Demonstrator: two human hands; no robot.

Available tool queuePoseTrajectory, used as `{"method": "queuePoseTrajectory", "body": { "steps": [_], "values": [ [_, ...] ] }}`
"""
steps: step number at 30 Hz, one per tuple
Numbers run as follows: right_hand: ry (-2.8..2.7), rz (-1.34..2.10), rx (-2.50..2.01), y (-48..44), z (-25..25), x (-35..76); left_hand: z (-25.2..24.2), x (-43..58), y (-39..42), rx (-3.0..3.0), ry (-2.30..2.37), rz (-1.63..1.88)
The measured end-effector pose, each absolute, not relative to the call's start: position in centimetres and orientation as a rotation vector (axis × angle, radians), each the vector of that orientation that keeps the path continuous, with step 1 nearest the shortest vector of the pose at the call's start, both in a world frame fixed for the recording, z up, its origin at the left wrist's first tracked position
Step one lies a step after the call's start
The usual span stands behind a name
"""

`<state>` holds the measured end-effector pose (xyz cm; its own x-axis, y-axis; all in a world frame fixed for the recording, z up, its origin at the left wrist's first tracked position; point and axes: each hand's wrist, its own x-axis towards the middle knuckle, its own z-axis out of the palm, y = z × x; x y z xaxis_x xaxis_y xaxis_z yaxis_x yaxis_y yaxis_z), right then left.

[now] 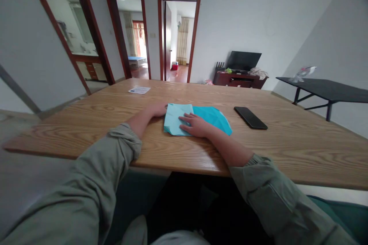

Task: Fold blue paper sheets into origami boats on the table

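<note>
A sheet of blue paper (214,116) lies partly folded on the wooden table in front of me. Its lighter face shows in a pale blue flap (176,116) on the left, while the brighter blue part spreads out to the right. My right hand (194,124) rests flat on the pale flap with its fingers spread and pointing left. At the flap's left edge is my left hand (159,110), low on the table. Its fingertips reach the paper's upper left side, but their grip is blurred and partly hidden.
A black smartphone (250,118) lies on the table (287,141) to the right of the paper. Farther back on the left is a white printed card (139,90). Beyond the table stand a TV cabinet (240,80) and a dark folding table (330,89).
</note>
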<state>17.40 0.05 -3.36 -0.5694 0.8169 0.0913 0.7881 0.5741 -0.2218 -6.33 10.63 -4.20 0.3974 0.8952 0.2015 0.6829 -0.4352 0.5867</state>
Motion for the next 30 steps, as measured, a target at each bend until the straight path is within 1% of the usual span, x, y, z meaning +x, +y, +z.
{"method": "queuePoseTrajectory", "body": {
  "steps": [1,2,5,8,10,12,16,21,30],
  "values": [
    [-2.626,0.209,-1.372,0.1,-3.5,17.6,-4.1,-7.4,10.9,2.215,1.419,0.66],
    [-2.612,0.198,-1.396,0.3,-3.5,18.0,-4.1,-8.3,11.1,2.153,1.477,0.719],
    [-2.451,0.196,-1.508,1.2,-3.3,19.5,-3.9,-9.3,10.9,2.091,1.395,0.782],
    [-2.136,0.288,-1.664,2.2,-3.4,20.7,-3.6,-7.8,9.6,2.174,1.264,0.581],
    [-1.954,0.406,-1.706,2.8,-3.7,21.3,-3.3,-6.5,8.7,2.277,1.285,0.415],
    [-1.855,0.528,-1.647,3.2,-4.1,21.6,-3.1,-5.6,8.0,2.347,1.328,0.343],
    [-1.742,0.689,-1.445,3.4,-4.5,21.8,-3.1,-5.4,7.7,2.371,1.34,0.361],
    [-1.689,0.772,-1.296,2.9,-4.0,21.6,-3.6,-5.7,8.0,2.362,1.278,0.507],
    [-1.798,0.758,-1.128,3.0,-3.6,21.9,-3.2,-5.4,8.8,2.139,1.175,1.054]
  ]
}}
